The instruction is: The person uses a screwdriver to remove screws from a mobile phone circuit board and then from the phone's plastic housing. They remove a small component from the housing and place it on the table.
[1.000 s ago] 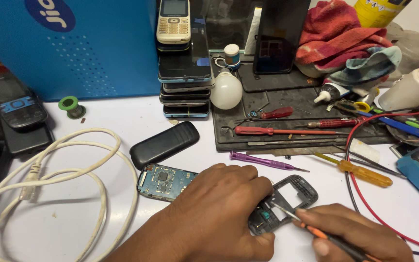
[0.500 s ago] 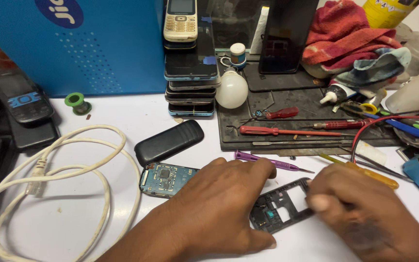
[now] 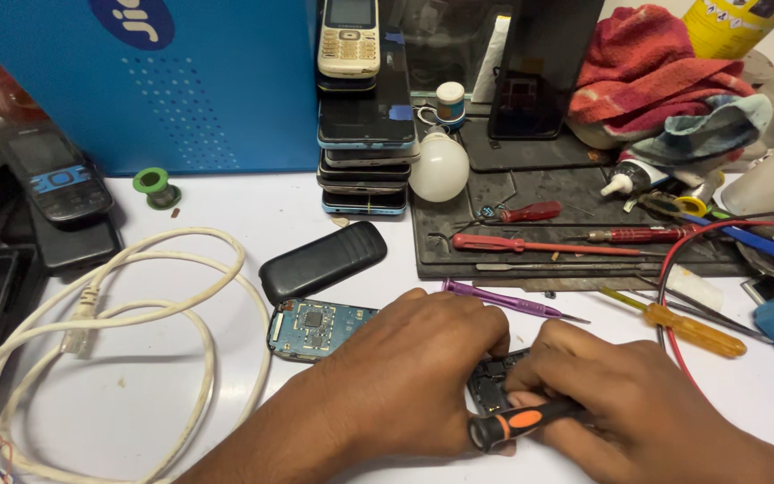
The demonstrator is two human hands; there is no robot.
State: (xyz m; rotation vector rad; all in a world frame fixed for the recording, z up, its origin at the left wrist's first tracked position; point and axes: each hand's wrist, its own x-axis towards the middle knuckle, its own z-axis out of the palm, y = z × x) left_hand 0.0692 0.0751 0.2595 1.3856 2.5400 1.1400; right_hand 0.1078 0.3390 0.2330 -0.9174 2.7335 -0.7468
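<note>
Gripping a black screwdriver handle with an orange band (image 3: 517,419), right hand (image 3: 624,403) closed around it, now laid nearly level across the work rather than angled as a second ago. Pressing down on the black phone frame (image 3: 493,384), left hand (image 3: 414,376) curled, fingers together over it. Mostly hidden under both hands now, where half a second ago an open window showed; only a dark corner visible, on the white table (image 3: 226,206). Just left, touching the wrist: blue circuit board (image 3: 315,327). Beyond: black back cover (image 3: 322,260), purple tool (image 3: 508,300), white cable (image 3: 118,341).
</note>
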